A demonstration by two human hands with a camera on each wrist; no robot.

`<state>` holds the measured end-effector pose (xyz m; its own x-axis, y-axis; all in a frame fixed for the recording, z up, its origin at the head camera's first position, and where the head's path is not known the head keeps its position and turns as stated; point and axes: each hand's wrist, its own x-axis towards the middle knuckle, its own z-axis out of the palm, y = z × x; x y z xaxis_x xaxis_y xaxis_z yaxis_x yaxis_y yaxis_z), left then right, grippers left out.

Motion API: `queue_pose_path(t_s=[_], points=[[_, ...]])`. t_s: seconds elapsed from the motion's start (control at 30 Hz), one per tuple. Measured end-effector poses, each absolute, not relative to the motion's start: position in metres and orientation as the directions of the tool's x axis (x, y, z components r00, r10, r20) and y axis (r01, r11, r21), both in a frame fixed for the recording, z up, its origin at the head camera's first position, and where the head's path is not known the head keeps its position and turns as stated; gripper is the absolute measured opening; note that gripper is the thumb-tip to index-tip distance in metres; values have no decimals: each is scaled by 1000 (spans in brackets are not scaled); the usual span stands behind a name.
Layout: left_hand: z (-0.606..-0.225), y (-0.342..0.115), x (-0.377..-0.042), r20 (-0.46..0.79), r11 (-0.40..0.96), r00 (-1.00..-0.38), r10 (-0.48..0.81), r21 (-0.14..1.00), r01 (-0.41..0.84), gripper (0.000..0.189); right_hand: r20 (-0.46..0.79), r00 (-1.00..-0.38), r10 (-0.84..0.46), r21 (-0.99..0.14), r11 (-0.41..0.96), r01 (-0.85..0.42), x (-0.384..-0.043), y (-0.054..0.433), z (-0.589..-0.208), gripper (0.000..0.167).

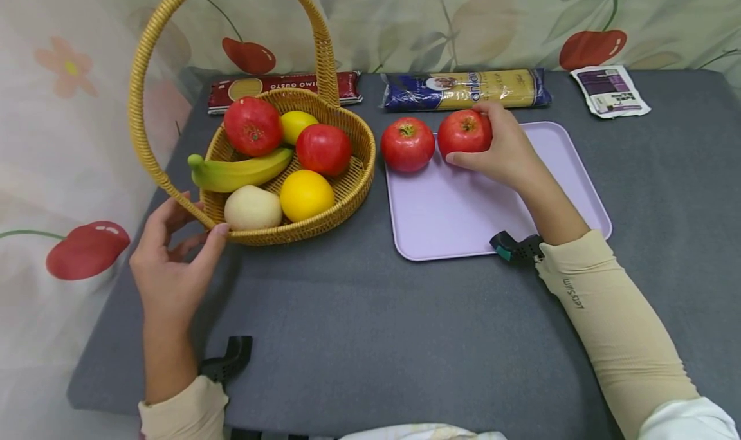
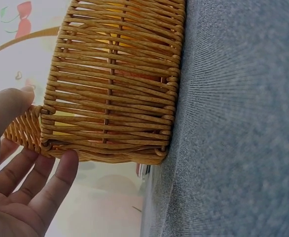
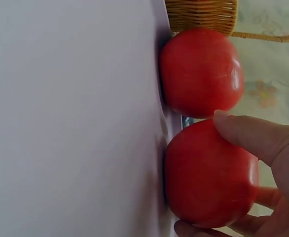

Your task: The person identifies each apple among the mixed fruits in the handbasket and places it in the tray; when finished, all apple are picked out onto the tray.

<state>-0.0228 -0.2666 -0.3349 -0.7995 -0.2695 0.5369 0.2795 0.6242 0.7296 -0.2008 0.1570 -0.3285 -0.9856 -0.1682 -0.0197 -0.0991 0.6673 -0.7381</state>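
Observation:
On the far left corner of the lilac tray (image 1: 451, 234) sit two red apples side by side. My right hand (image 1: 500, 147) holds the right-hand apple (image 1: 463, 132), thumb on the near side and fingers round the far side. The other apple (image 1: 408, 145) is just left of it; both also show in the right wrist view. My left hand (image 1: 176, 253) grips the foot of the wicker basket's handle (image 2: 23, 131), thumb on one side, fingers on the other. The basket (image 1: 289, 234) holds a pomegranate (image 1: 253, 126), a banana (image 1: 240, 172), a red apple (image 1: 323, 149) and more fruit.
In the basket also lie an orange (image 1: 307, 196), a pale round fruit (image 1: 253, 208) and a lemon (image 1: 298, 126). Along the back lie a dark red packet (image 1: 350, 87), a blue and yellow pasta packet (image 1: 463, 91) and a small white-purple sachet (image 1: 610, 91). A patterned curtain (image 1: 399, 22) hangs behind.

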Motion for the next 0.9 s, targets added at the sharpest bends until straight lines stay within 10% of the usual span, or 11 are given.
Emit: queue_pose_path(t_s=[0.5, 0.9], points=[[-332, -264, -22, 526, 631, -818, -234, 722, 283, 59, -8, -979, -205, -728, 672, -135, -196, 153, -327, 84], [-337, -271, -23, 519, 642, -823, -230, 717, 272, 60, 380, -851, -363, -654, 545, -525, -169, 98, -301, 48]])
